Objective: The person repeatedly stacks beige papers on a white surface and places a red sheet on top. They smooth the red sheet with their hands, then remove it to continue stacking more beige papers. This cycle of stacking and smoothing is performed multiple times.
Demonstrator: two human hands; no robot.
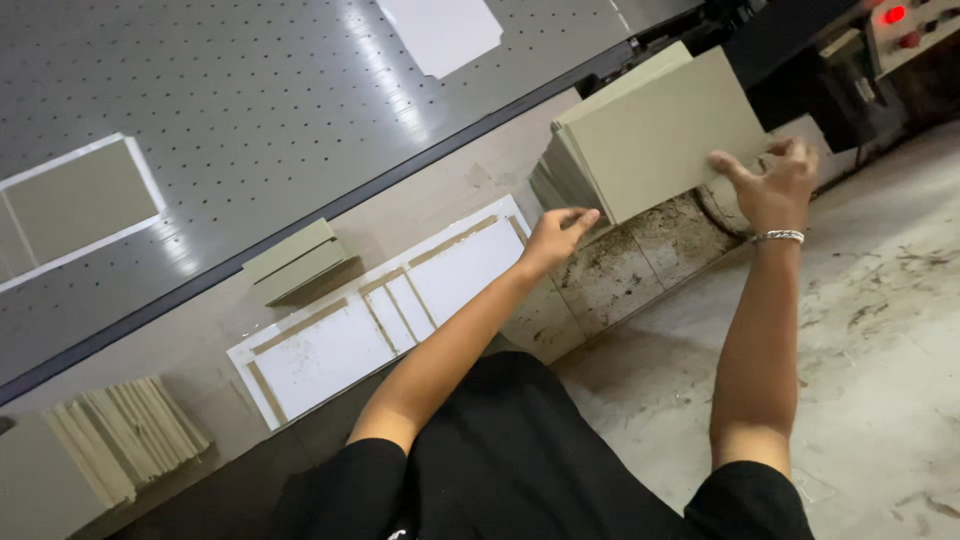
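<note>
We wear a black short-sleeved T-shirt (pixel 520 460), its sleeves ending above the elbows and leaving both forearms bare. A silver chain bracelet (pixel 779 237) circles the wrist of our right hand (pixel 775 185); our left hand (pixel 553 238) carries no jewellery.

Two hands hold a stack of grey boards.
The left hand (pixel 553 235) and right hand (pixel 775 183) grip the stack of grey boards (pixel 660 135) above the perforated table (pixel 260 110).
</note>
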